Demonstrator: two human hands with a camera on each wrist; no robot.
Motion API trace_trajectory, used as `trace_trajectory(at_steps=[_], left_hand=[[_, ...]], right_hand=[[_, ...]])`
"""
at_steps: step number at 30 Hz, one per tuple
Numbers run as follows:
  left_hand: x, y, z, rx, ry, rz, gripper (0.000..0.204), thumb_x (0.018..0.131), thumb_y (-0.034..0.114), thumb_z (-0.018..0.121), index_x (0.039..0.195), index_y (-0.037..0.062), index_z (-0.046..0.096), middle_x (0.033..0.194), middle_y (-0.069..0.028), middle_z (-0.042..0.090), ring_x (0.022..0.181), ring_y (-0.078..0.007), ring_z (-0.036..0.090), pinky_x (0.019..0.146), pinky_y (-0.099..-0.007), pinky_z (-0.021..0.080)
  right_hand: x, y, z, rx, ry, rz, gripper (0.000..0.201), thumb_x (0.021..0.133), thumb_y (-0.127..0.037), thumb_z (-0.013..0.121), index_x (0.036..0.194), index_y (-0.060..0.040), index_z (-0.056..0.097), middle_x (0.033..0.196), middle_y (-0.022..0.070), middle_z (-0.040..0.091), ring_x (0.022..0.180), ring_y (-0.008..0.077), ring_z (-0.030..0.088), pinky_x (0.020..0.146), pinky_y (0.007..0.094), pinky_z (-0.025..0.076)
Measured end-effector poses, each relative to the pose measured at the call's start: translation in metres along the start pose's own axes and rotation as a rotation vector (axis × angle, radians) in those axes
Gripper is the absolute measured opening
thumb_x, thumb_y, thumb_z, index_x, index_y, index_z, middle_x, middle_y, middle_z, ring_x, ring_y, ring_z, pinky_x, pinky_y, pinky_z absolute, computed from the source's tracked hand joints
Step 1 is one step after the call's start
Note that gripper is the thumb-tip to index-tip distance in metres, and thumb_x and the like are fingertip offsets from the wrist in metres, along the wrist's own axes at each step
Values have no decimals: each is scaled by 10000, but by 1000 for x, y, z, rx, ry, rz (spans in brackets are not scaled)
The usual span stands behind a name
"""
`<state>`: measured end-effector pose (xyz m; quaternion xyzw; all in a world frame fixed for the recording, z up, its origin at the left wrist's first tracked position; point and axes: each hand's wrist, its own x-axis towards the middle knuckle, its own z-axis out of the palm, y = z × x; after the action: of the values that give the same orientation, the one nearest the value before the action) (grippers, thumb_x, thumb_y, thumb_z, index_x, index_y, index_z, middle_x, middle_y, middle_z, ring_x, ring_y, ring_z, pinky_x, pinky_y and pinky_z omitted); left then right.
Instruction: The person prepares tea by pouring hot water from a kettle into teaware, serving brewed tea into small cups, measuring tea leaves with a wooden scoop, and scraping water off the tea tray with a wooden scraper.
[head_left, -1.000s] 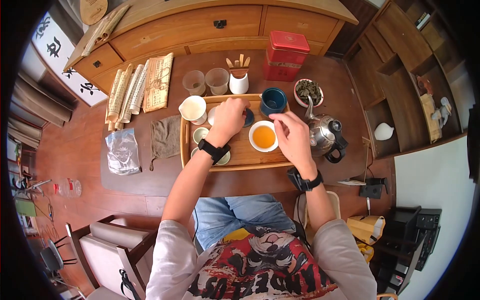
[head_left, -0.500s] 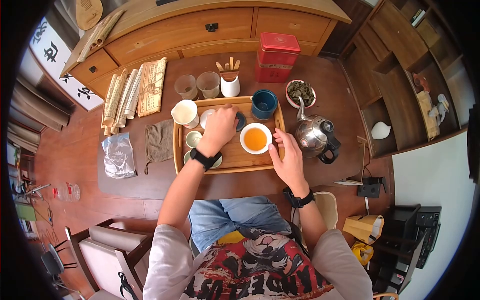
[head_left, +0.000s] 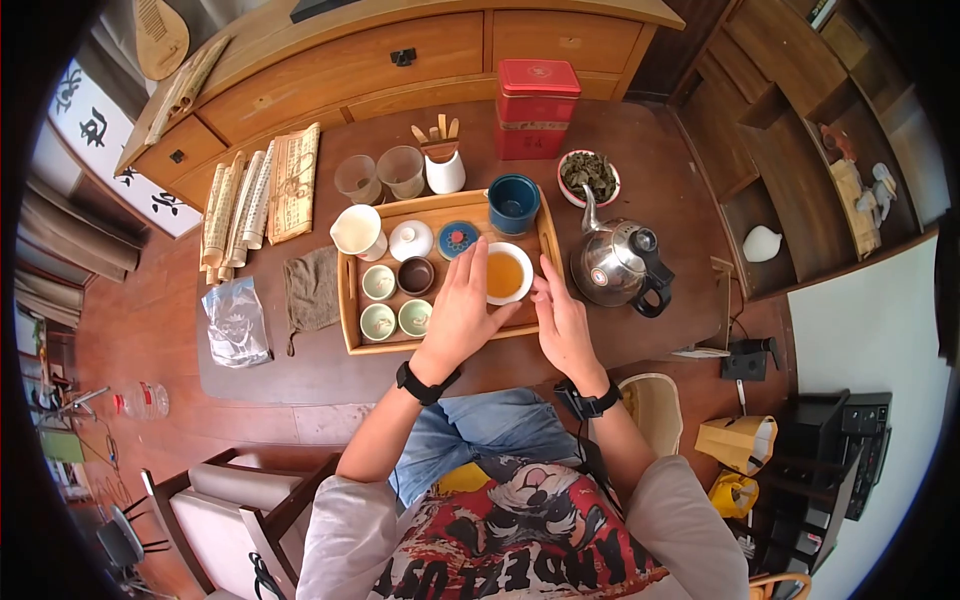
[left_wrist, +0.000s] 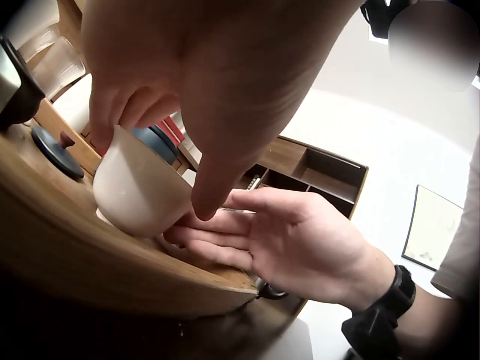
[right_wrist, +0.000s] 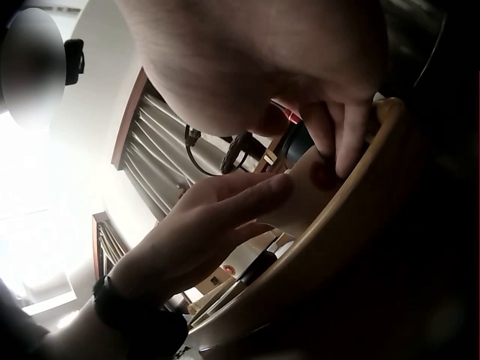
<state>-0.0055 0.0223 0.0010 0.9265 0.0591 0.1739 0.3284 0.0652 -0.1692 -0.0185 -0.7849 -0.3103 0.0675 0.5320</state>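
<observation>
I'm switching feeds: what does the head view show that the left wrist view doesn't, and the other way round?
Only the head view: the tea, seen from above, plus the scrolls, cloth pouch and plastic bag.

Only the left wrist view: the white bowl in side profile, with its foot low by the tray, and a framed picture on the wall.

Both: the left hand and right hand at the bowl, the tray and the blue lid.
</observation>
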Motion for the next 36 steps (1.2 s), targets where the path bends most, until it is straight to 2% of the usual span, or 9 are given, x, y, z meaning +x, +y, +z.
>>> trace_trajectory(at_steps=[3, 13, 15, 22, 24, 36], left_hand=[[0, 3, 1, 46, 24, 20, 1082, 804, 280, 972, 1626, -104, 383, 1537, -320, 571, 1411, -477, 570, 1177, -512, 503], [3, 4, 4, 41, 37, -22, 1094, 773, 280, 987, 1616, -106, 404, 1480, -327, 611, 1375, -477, 601, 1167, -511, 514], [4, 4, 4, 34, 41, -23, 1091, 767, 273, 988, 1610, -110, 412, 1466, -331, 617, 1362, -478, 610, 1166, -510, 514], [4, 12, 3, 26, -4, -66, 1079, 781, 238, 966, 1606, -150, 389, 1492, -357, 585, 1382, -498, 590, 1167, -515, 514], [3, 10, 8, 72, 86, -26, 1049, 763, 242, 975, 1594, -112, 441, 1460, -330, 626, 1353, -481, 622, 1159, -507, 521], [11, 6, -1, 15, 99, -51, 978, 713, 243, 1000, 1506, -105, 546, 1338, -279, 717, 1266, -440, 690, 1096, -489, 563]], right_hand=[[-2, 2, 3, -20, -9, 19, 605, 1107, -10, 511, 1687, 34, 345, 1325, 311, 740, 1193, 503, 725, 1011, 525, 585], [-6, 8, 7, -25, -6, 44, 639, 1070, 26, 537, 1681, 40, 351, 1339, 326, 729, 1223, 504, 715, 1040, 531, 577], [-7, 14, 10, -53, 33, -8, 687, 1049, 78, 523, 1708, -25, 357, 1382, 293, 730, 1050, 437, 786, 947, 458, 620], [-6, 11, 10, -69, 56, -36, 670, 1046, 78, 528, 1692, -15, 380, 1374, 299, 732, 1059, 442, 782, 951, 463, 620], [-5, 7, 7, -16, -9, 40, 633, 1057, 42, 532, 1669, 50, 373, 1370, 326, 714, 1286, 465, 705, 1072, 516, 574], [-4, 0, 5, 20, -1, 53, 615, 1055, 41, 533, 1657, 30, 402, 1351, 314, 730, 1278, 466, 710, 1073, 512, 568]])
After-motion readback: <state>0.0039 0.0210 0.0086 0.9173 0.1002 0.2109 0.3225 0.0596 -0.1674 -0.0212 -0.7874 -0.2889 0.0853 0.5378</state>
